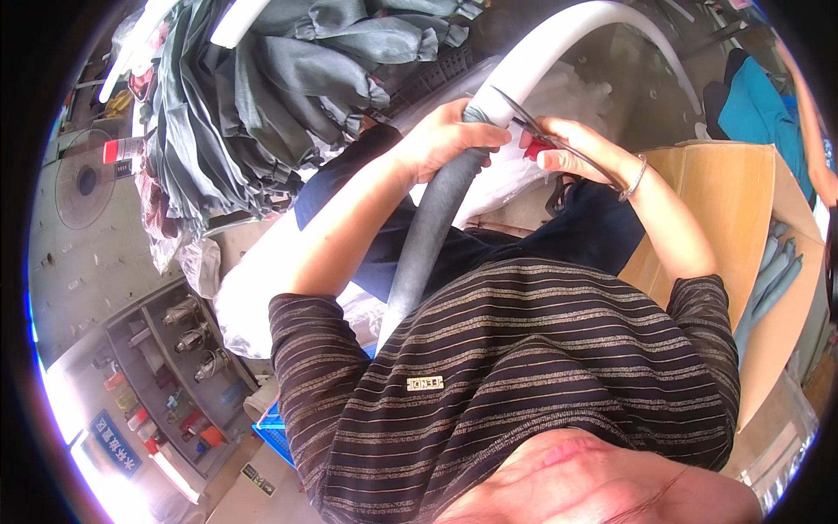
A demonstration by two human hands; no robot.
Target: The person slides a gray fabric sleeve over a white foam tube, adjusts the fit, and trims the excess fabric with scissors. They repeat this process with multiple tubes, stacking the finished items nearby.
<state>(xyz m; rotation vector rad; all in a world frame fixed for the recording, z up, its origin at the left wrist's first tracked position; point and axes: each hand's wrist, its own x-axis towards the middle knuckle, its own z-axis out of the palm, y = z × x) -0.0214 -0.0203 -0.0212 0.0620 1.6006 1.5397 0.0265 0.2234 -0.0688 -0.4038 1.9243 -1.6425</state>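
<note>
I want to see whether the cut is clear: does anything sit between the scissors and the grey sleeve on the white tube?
Nothing visible does. The scissors in the right hand meet the grey sleeve edge on the white tube, beside the left hand gripping it.

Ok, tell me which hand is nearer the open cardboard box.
Right. The right hand, holding scissors, is beside the cardboard box; the left hand grips the grey sleeve on the white tube, farther off.

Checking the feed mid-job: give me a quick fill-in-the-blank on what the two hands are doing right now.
1. The left hand grips a grey fabric sleeve pulled over a ____ tube.
2. The right hand holds a pair of ____ with red handles.
3. By the right arm stands an open ____ box.

Missing words: white; scissors; cardboard.
</note>
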